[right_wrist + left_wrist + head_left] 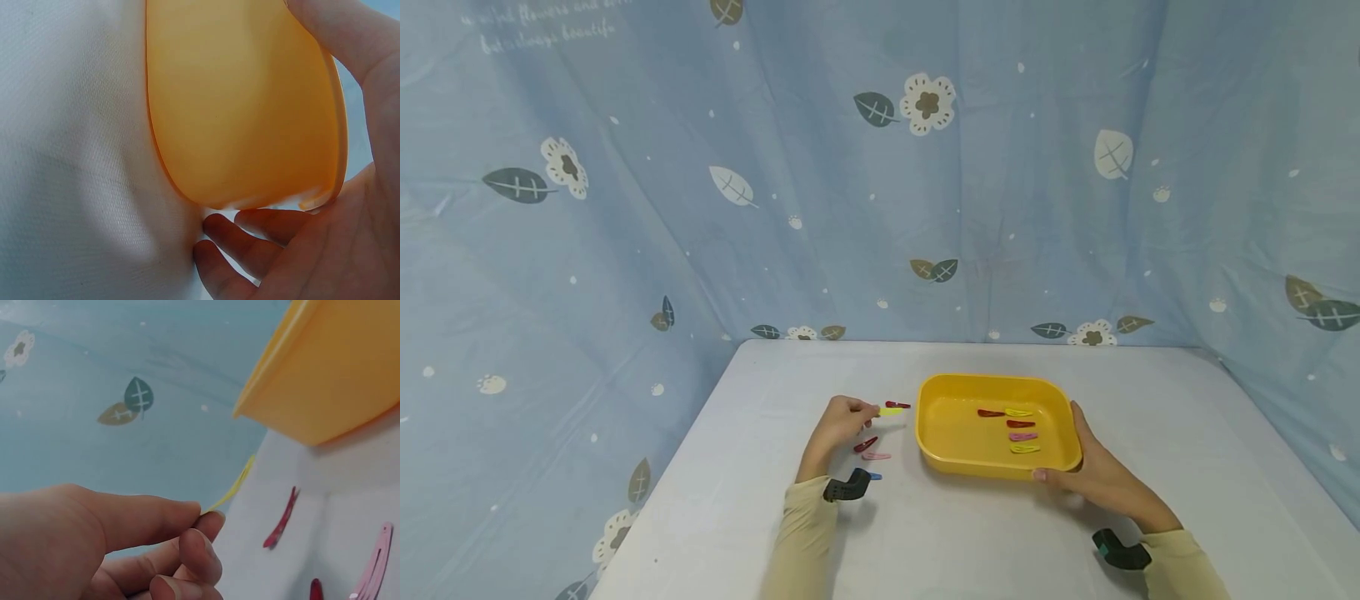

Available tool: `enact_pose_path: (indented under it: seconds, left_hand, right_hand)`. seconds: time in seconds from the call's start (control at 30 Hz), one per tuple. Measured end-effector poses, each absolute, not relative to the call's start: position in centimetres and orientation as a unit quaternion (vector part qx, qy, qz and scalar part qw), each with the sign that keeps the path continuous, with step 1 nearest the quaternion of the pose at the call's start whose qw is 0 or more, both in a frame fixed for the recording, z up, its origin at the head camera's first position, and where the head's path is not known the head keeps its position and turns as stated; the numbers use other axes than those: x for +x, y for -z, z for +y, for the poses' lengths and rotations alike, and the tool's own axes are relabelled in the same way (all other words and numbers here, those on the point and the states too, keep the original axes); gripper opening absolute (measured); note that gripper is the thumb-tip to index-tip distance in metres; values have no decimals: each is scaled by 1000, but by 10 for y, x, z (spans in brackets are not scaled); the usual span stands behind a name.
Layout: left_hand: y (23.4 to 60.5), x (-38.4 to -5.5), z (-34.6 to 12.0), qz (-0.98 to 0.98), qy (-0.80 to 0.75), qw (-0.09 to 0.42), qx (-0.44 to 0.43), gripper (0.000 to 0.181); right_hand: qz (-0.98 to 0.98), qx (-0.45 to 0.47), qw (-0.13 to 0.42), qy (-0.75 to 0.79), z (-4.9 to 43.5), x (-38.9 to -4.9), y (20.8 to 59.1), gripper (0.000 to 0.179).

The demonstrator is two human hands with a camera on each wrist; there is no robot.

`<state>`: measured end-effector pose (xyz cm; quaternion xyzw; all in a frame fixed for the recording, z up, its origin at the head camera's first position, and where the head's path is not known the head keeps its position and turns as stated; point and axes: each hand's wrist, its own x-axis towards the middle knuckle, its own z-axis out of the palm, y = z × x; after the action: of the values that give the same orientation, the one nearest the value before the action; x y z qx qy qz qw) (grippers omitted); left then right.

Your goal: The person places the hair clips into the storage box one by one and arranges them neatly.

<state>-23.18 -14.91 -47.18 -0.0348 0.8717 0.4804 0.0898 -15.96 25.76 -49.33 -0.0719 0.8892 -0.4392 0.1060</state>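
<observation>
Between thumb and forefinger, my left hand [838, 423] pinches a yellow hair clip [891, 411] by one end, raised left of the yellow tray [955, 433]. My right hand [1101, 471] grips the tray's near right corner; its thumb [350, 37] lies along the wall and its fingers curl round the side. Inside the tray lie several clips: red [1020, 424], pink [1022, 437] and yellow [1025, 448]. On the table near the left hand are a red clip [898, 405], another red clip [866, 445], a pink clip [876, 456] and a partly hidden blue clip [876, 477].
A white cloth covers the table [955, 542]. Behind it and at the sides hangs a blue curtain [820, 208] printed with leaves and flowers. Each wrist carries a black camera, one on the left [847, 485] and one on the right [1122, 551].
</observation>
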Motion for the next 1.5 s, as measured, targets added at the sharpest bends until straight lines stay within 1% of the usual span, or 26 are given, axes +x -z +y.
enact_pose_path:
  seconds: [0.43, 0.7, 0.93, 1.3, 1.5]
  left_hand:
    - [462, -230, -150, 853, -515, 78, -22, 34]
    - [451, -233, -143, 849, -521, 88, -27, 32]
    - [443, -234, -136, 843, -527, 100, -16, 36]
    - [434, -234, -123, 826, -554, 105, 3, 27]
    - [432, -234, -116, 816, -567, 113, 17, 28]
  right_hand:
    - [892, -66, 109, 435, 255, -158, 490, 137]
    - [892, -62, 111, 433, 256, -158, 492, 138]
    - [894, -60, 111, 430, 256, -158, 492, 138]
    - [893, -63, 108, 432, 256, -158, 493, 137]
    - [894, -62, 109, 431, 256, -157, 492, 137]
